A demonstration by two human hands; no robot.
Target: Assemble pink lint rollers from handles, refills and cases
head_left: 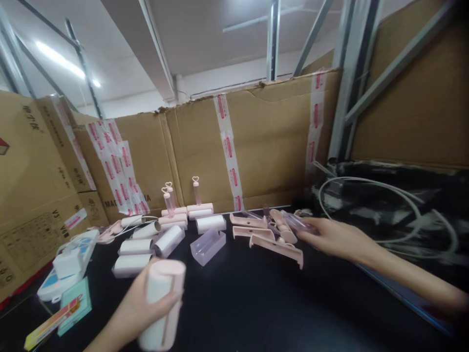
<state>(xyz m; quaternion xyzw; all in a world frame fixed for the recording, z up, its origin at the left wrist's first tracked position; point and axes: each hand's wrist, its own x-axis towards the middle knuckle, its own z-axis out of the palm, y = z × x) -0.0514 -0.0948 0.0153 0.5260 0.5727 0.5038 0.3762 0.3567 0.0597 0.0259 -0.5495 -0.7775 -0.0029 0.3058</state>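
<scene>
Lint roller [163,303], a white roll in a pink shell, stands tilted at lower centre-left. The left hand [134,310] is clamped round its middle, leaving both ends free. The right hand [335,239] lies outstretched at the pile of pink handles [273,234], mid-frame; too blurred to tell whether it grips one. White rolls [146,244] and a clear cover [207,246] lie close by on the dark surface [256,303].
</scene>
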